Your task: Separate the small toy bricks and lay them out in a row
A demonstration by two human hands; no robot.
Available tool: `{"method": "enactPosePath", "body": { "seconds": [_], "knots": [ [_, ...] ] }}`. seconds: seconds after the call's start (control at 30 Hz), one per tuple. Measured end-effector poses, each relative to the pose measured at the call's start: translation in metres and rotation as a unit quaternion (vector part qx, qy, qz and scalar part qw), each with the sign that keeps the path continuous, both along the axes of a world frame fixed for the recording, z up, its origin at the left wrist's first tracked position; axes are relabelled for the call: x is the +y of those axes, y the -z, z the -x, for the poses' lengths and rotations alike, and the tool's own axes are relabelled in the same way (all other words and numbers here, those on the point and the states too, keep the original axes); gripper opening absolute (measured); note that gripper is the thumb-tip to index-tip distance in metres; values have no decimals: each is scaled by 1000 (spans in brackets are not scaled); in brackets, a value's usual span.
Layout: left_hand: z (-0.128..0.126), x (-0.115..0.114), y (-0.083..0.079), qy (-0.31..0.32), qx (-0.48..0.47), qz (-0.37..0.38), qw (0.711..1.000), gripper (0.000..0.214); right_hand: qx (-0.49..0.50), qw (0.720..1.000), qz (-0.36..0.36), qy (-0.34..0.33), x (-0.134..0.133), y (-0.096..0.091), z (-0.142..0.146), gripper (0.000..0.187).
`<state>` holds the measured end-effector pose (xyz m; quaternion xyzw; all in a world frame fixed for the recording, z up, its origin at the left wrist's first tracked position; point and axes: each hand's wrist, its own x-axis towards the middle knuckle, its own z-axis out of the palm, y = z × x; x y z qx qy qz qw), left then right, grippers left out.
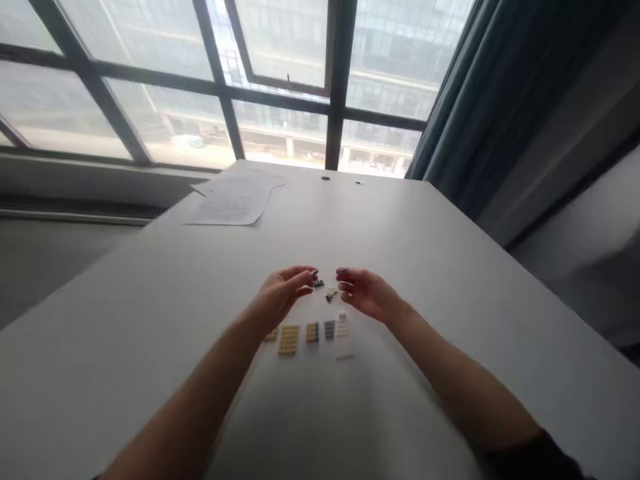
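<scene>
My left hand (284, 290) is closed in a pinch on a small grey piece (314, 271), too small to name more exactly. Across a narrow gap, my right hand (369, 292) pinches another small grey piece (342, 271). Below the fingertips lie a small dark piece (319, 284) and a tiny white and dark cluster (331, 294). Nearer to me, small blocks stand in groups: a yellow group (289, 340), a yellow and blue-grey one (312, 332), a blue-grey one (329, 329) and a white one (344, 341). My left wrist partly covers another yellow group (271, 336).
All of this rests on a long white table (425, 373). Printed paper sheets (233, 200) lie at its far left. Two small dark round spots (325, 178) mark the far end. Beyond are framed windows (280, 127), with a dark blue curtain (480, 120) on the right.
</scene>
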<state>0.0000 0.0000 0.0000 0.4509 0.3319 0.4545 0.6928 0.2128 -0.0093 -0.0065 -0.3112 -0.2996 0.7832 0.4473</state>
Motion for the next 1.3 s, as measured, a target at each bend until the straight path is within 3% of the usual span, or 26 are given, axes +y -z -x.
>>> {"method": "enactPosePath", "body": {
  "seconds": [0.13,0.2,0.27,0.37,0.43,0.5,0.67,0.9,1.3],
  "knots": [
    [-2,-5,-6,7,104,-27,994,31,-117,989,-88,1,-7,-2,-3,20],
    [-4,-7,-8,16,240,-105,965,29,-255,953,-166,-3,-10,-4,-4,20],
    [-8,-9,-7,11,389,-223,894,24,-415,870,-265,-2,-14,-6,-4,18],
    [-15,-13,-3,3,543,-352,762,15,-582,712,-393,1,-19,-7,0,17],
    [-18,-15,2,13,594,-375,712,13,-629,649,-428,-18,-21,-6,5,17],
    [-20,-17,6,17,618,-379,689,12,-654,617,-436,-42,-21,-3,10,17],
    [-19,-15,11,35,629,-375,680,14,-685,586,-428,-68,-20,1,17,17],
    [-13,-12,8,40,609,-353,709,19,-678,601,-419,-57,-20,3,15,19],
    [-16,-11,14,28,618,-379,688,16,-723,552,-414,-43,-23,-2,18,8]
  ]
}}
